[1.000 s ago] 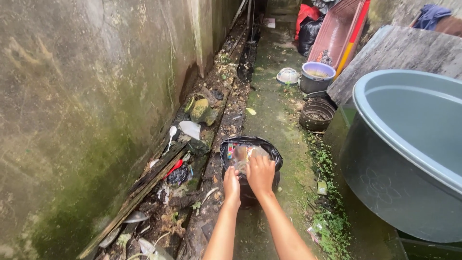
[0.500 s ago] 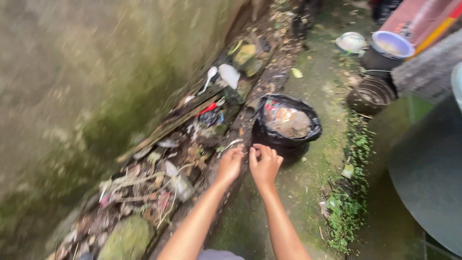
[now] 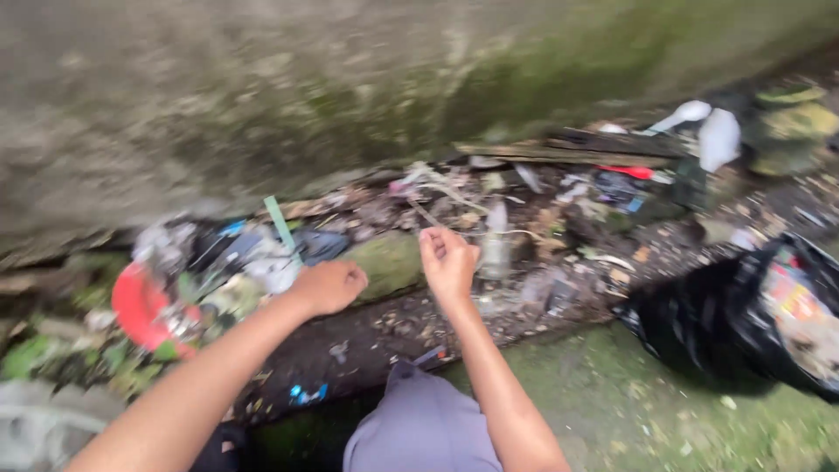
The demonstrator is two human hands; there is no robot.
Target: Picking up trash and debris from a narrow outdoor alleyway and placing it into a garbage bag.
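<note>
Two bare hands reach out over a litter-choked gutter (image 3: 489, 227) that runs along the foot of a mossy concrete wall (image 3: 262, 96). The left hand (image 3: 330, 286) is curled into a loose fist, fingers pressed together, and seems to hold nothing; it hovers just in front of a thin green strip (image 3: 281, 225) and one moss-covered lump (image 3: 386, 262). The right hand (image 3: 447, 260) is also half closed, its fingertips drawn together; whether they pinch anything cannot be told through the motion blur. Just beyond it stands one clear plastic bottle (image 3: 495, 240), upright among twigs and scraps. One black rubbish bag (image 3: 708, 319) sits open on the mossy ground at the right, cut off by the frame edge, with coloured wrappers inside. One red round object (image 3: 140, 306) lies half buried at the left, its shape unclear. Farther right, by the wall, lie one dark plank (image 3: 568, 149), one white spoon (image 3: 686, 114) and one white cup-like piece (image 3: 718, 138). A grey-clad knee (image 3: 424, 428) fills the bottom middle. The whole view is blurred, so the smaller litter is not countable.
</note>
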